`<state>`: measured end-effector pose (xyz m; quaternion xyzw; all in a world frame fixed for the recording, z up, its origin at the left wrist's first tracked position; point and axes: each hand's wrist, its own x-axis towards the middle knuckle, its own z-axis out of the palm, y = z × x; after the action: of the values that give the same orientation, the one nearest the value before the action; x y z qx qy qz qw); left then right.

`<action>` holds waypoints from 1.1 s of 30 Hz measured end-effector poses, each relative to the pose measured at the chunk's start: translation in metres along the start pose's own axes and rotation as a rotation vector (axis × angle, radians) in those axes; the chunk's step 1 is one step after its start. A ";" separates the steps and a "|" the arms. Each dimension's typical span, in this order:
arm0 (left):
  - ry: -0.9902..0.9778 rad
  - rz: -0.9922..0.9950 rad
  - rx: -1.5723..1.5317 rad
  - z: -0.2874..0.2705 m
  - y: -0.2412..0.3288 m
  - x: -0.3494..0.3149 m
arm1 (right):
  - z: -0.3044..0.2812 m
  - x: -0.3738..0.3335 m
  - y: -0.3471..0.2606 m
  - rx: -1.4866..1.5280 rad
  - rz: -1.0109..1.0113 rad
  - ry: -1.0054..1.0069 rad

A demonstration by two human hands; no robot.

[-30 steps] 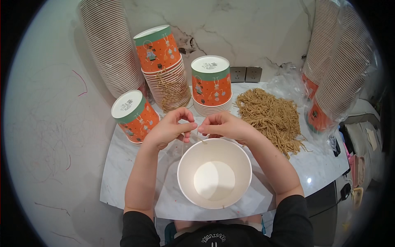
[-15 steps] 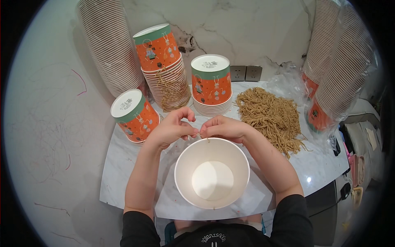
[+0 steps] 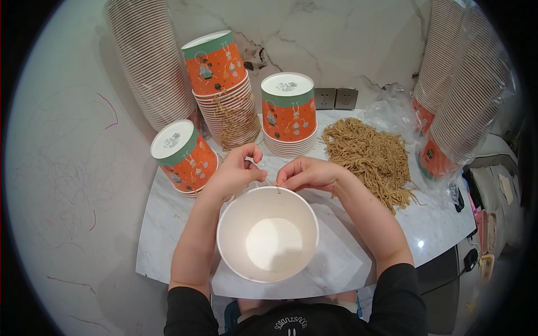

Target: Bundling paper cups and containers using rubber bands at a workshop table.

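A white paper bucket [image 3: 232, 241] stands mouth up in front of me, its inside bare. At its far rim, a short tan cord [image 3: 279, 189] hangs over the edge, with a thin strand running left from it. My left hand [image 3: 240, 169] pinches that strand between thumb and finger, just beyond the rim. Beside it, my right hand [image 3: 308, 173] is closed at the rim, its fingertips pressed on the cord there. Exactly how the cord passes through the bucket's wall is hidden by my fingers.
A heap of tan cords [image 3: 370, 157] lies at the right. Upside-down orange and green buckets [image 3: 288, 115] stand stacked at the back, with a shorter stack [image 3: 188, 162] at the left. Tall wrapped bucket stacks [image 3: 471, 95] lean at the right; another [image 3: 148, 61] leans at the left wall.
The white bucket has shifted left. My hands have drawn slightly apart, the right one moving a little rightward, and more strand shows between them.
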<state>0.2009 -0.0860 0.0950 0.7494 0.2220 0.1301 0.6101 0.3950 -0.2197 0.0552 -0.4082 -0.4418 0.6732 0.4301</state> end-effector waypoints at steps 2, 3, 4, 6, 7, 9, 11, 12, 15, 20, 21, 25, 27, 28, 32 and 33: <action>0.021 0.028 0.029 0.000 -0.008 0.003 | 0.002 0.000 -0.002 -0.084 -0.027 0.005; 0.040 0.056 0.056 0.000 -0.011 0.004 | 0.004 -0.001 -0.005 -0.150 -0.049 0.039; 0.041 0.055 0.056 0.000 -0.013 0.005 | 0.006 -0.002 -0.007 -0.216 -0.072 0.073; 0.153 0.171 0.286 0.005 -0.015 0.006 | 0.010 -0.003 -0.009 -0.210 -0.083 0.090; 0.152 0.171 0.286 0.007 -0.015 0.006 | 0.011 -0.003 -0.009 -0.205 -0.093 0.107; 0.252 0.248 0.374 0.011 -0.012 0.004 | 0.011 -0.002 -0.008 -0.180 -0.098 0.123; 0.244 0.240 0.394 0.013 -0.010 0.004 | 0.011 -0.003 -0.009 -0.156 -0.102 0.140; 0.239 0.229 0.414 0.013 -0.010 0.003 | 0.012 -0.004 -0.010 -0.193 -0.136 0.117; 0.255 0.263 0.459 0.015 -0.007 0.000 | 0.012 -0.007 -0.012 -0.266 -0.180 0.113; 0.250 0.284 0.495 0.014 -0.008 0.002 | 0.016 -0.016 -0.027 -0.288 -0.100 0.150; 0.241 0.298 0.501 0.012 -0.011 0.002 | 0.020 -0.018 -0.032 -0.312 -0.043 0.178; 0.237 0.257 0.462 0.008 -0.017 0.006 | 0.023 -0.039 -0.049 -0.395 -0.076 0.085; 0.191 0.226 0.390 0.004 -0.022 0.011 | 0.009 -0.045 -0.048 -0.389 -0.086 -0.027; 0.196 0.227 0.387 0.003 -0.026 0.013 | 0.007 -0.048 -0.050 -0.507 -0.139 -0.091; 0.146 0.180 0.351 -0.001 -0.026 0.018 | 0.008 -0.054 -0.057 -0.782 -0.291 -0.207; 0.110 0.129 0.309 -0.002 -0.024 0.016 | 0.008 -0.056 -0.059 -0.899 -0.373 -0.261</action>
<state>0.2102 -0.0724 0.0712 0.8386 0.2241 0.1741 0.4649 0.4166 -0.2598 0.1231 -0.3798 -0.8035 0.3734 0.2658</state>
